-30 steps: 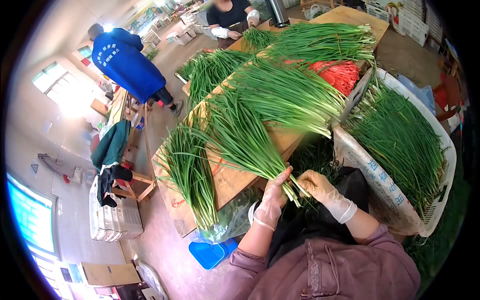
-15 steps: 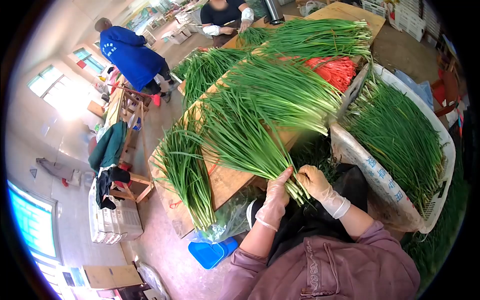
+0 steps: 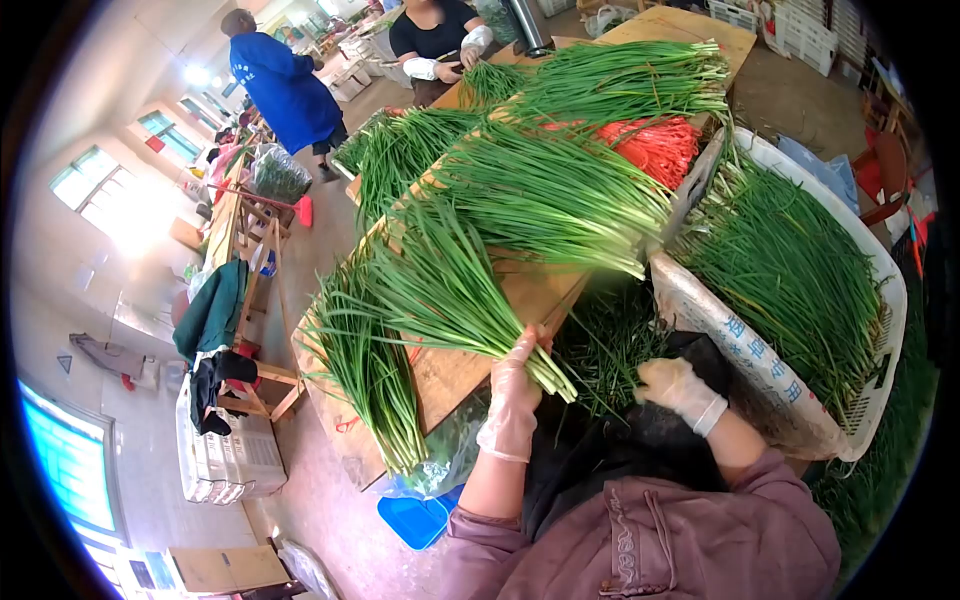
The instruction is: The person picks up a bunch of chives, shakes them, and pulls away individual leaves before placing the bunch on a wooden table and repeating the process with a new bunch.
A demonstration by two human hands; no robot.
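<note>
A bunch of garlic chives (image 3: 462,290) is in my left hand (image 3: 515,392), gloved and wrapped round the pale stem ends. Its green leaves fan out over the wooden table (image 3: 455,385) and overlap a smaller chive bundle (image 3: 385,395) at the left edge. Apart from the bunch, my gloved right hand (image 3: 680,390) is over my dark lap, fingers curled in; whatever they hold, if anything, is hidden. Loose green leaves (image 3: 610,345) lie between the hands, below the table edge. Further back on the table rests a large pile of chives (image 3: 560,190).
To my right stands a white plastic basket (image 3: 893,375) full of chives, a printed sheet (image 3: 755,360) over its near side. Red bands (image 3: 655,148) lie between piles. A blue bin (image 3: 415,522) is on the floor. A co-worker (image 3: 435,45) sits across; another person (image 3: 285,85) stands far left.
My right hand has left the stem ends and moved right, toward the basket side. My left hand has shifted left with the bunch. The person in blue has moved slightly.
</note>
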